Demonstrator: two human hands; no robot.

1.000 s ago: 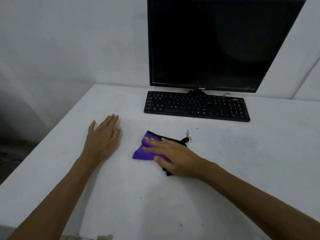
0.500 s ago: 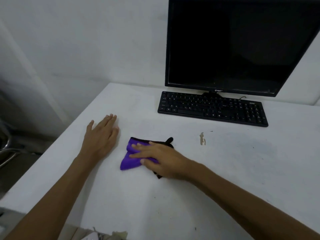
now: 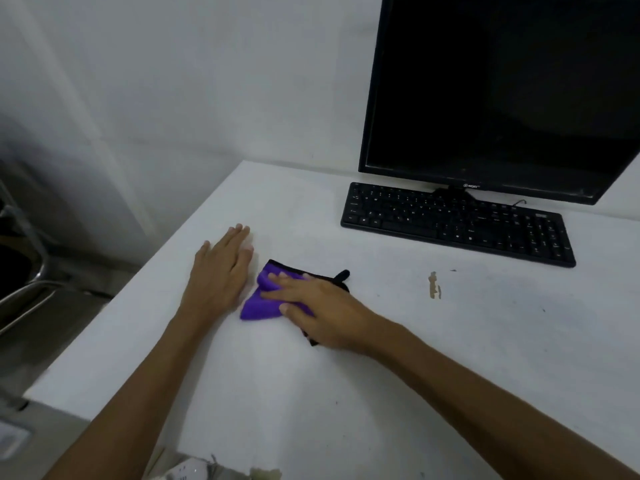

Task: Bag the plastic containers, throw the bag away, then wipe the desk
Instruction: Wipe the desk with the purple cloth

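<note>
Head: white desk [image 3: 346, 393], brown stain [image 3: 433, 285]; grey wall [image 3: 207, 81]

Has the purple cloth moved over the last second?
Yes. The cloth has slid left, away from the brown stain on the desk, toward the left hand, pressed under the right hand.

An office: monitor [image 3: 502, 91] and keyboard [image 3: 457, 223] on a white desk [image 3: 450, 375].
</note>
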